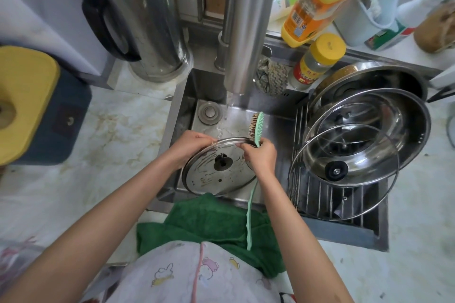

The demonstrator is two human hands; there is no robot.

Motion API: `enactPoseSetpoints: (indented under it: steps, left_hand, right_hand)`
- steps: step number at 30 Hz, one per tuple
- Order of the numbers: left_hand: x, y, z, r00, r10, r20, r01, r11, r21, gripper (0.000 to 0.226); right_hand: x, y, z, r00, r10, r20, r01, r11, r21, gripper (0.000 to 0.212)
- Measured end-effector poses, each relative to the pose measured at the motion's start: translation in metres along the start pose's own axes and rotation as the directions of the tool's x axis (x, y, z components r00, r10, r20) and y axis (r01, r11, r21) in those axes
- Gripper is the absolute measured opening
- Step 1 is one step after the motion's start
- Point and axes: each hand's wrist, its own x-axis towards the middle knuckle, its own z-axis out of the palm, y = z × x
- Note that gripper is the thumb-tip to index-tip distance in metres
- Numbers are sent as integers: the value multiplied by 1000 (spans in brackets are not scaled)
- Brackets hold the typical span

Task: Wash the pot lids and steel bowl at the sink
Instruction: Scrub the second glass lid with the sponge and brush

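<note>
Midway perhaps, scrubbing stained lid (216, 174) in sink (236, 115), left grip (189, 145) holding rim, right grip (261, 157) clutching brush (256, 125), bowl (416, 115) waiting beside sink.

- Steel pot lid (216, 174): brushed metal, stained
- Glass lid (344, 170): transparent, metal-rimmed
- Steel bowl (413, 125): glossy
- Brush (256, 128): green plastic, rough bristles
- Towel (211, 221): green cloth, matt
</note>
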Motion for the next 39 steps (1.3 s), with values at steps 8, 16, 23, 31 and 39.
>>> enactPoseSetpoints:
  steps: [8, 16, 23, 31, 39]
  left_hand:
    - [2, 5, 0, 996, -94, -10, 94, 996, -10, 20]
    - [4, 3, 1, 987, -161, -21, 161, 987, -3, 24]
    - [4, 5, 1, 990, -141, -23, 141, 990, -14, 21]
    - [3, 5, 3, 990, -136, -26, 136, 991, 1, 21]
    - [4, 3, 0, 994, -103, -40, 102, 995, -18, 30]
  right_hand:
    - [2, 3, 3, 1000, 2, -14, -2, 1000, 5, 34]
    - [2, 4, 5, 1000, 13, -23, -12, 1000, 9, 35]
    - [-2, 2, 3, 999, -10, -40, 10, 1000, -9, 33]
    - [-3, 0, 3, 999, 1, -52, -2, 1000, -7, 34]
    - [-2, -9, 3, 998, 14, -55, -13, 1000, 22, 32]
